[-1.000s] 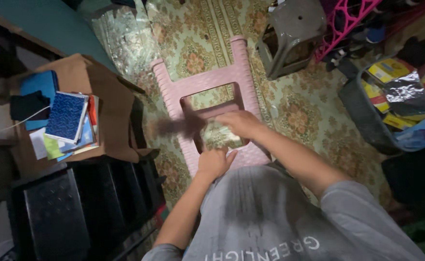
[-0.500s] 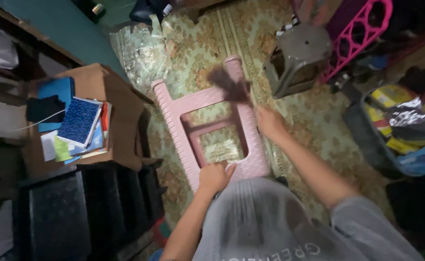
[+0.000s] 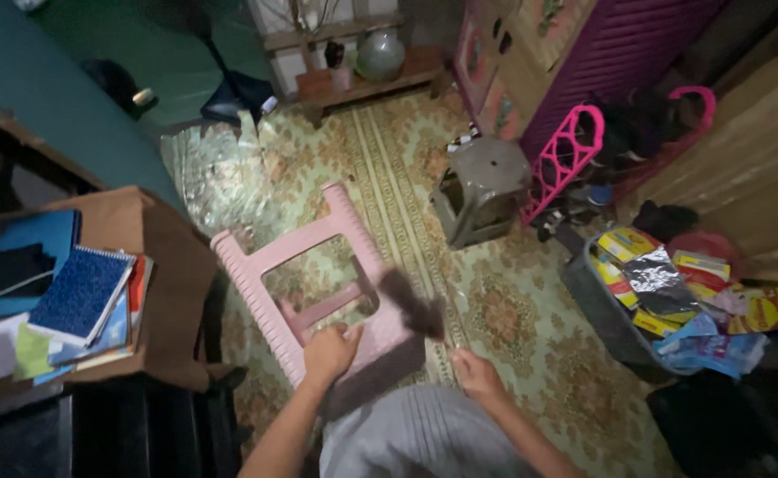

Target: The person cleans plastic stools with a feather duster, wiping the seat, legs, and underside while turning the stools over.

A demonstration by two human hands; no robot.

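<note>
Now the right hand [image 3: 477, 376] has swung back from the far leg of the overturned pink plastic stool [image 3: 318, 265] to its near end, dragging the dark cloth [image 3: 411, 305] across the near right leg; wiping has moved on to this side. Right fingers pinch the cloth's lower end, the cloth blurred above them. Left hand [image 3: 330, 352] clamps over the stool's near crossbar, fingers curled, stool lying on the patterned floor mat [image 3: 513, 301].
</note>
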